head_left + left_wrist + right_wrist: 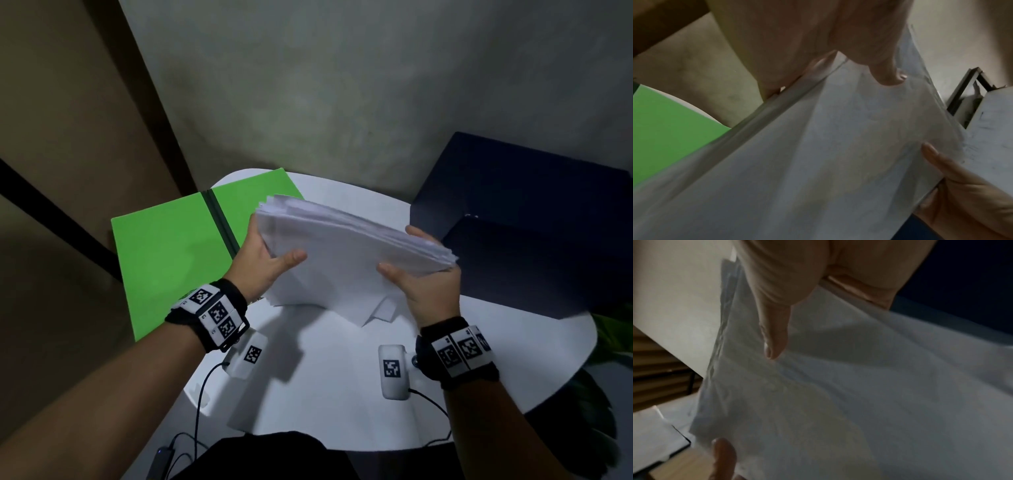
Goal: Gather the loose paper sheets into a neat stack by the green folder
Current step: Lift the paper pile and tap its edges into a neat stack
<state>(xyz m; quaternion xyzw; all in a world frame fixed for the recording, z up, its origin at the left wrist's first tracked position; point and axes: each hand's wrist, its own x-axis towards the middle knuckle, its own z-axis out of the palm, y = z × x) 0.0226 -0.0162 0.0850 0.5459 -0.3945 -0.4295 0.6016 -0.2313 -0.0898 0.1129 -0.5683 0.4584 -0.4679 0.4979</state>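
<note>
Your forearms are bare, with no sleeves. Each wrist wears a black strap: the left wristband and the right wristband both carry a row of white tiles printed with black square codes. A white camera pod hangs under each wrist, the left pod and the right pod, each with its own code and a thin black cable.

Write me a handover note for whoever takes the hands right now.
Left hand: grips the left edge of the paper stack.
Right hand: grips its right edge.
Stack: tilted, lower edge down toward the table, beside the open green folder; edges uneven.
Done: most sheets gathered.
Left: a sheet or two appears to lie loose under the stack; add them, square the edges, lay the stack by the folder.
</note>
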